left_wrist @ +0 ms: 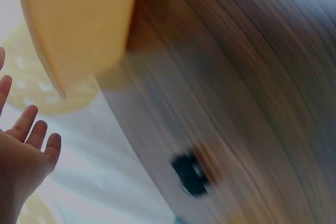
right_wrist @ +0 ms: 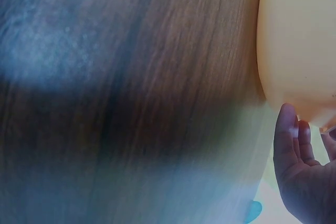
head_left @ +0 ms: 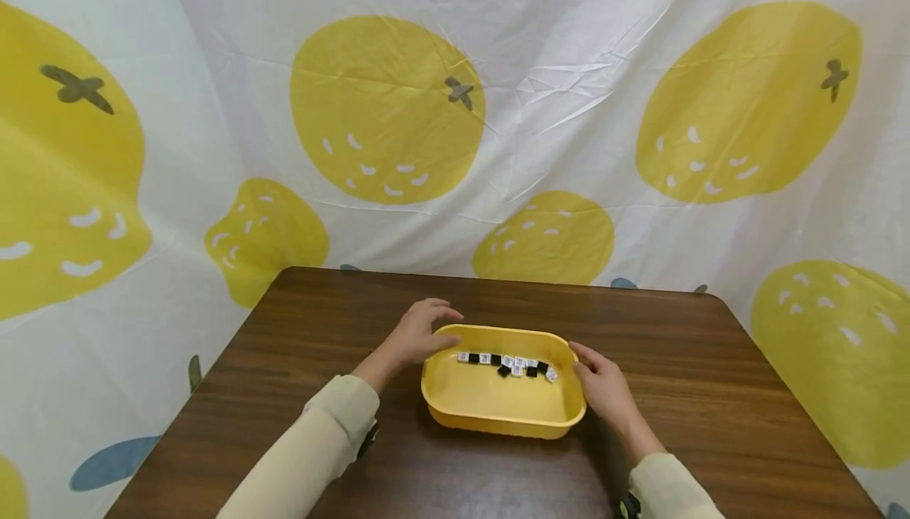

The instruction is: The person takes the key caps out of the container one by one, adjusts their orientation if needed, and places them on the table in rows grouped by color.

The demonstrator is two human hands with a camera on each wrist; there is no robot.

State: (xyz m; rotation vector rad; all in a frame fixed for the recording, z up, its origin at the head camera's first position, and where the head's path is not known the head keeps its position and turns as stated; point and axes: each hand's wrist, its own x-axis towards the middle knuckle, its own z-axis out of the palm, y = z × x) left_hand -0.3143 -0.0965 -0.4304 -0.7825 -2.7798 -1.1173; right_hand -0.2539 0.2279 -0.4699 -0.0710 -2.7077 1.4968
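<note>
A yellow plastic tub (head_left: 498,424) stands on the table. Inside lie several small black and white tiles (head_left: 517,369), partly strung out in a row toward the left; the white ones carry print too small to read. My right hand (head_left: 604,385) grips the tub's right end, thumb at the rim and fingers against the outer wall (right_wrist: 296,51). At the tub's far left corner is my left hand (head_left: 419,333), its fingers spread and loosely bent. In the left wrist view, this left hand (left_wrist: 26,156) appears apart from the tub (left_wrist: 79,24).
The dark wood-grain table (head_left: 284,393) ends at a back edge by a hanging white cloth (head_left: 554,132) printed with yellow lemons. A small blurred black piece (left_wrist: 191,174) lies on the table in the left wrist view.
</note>
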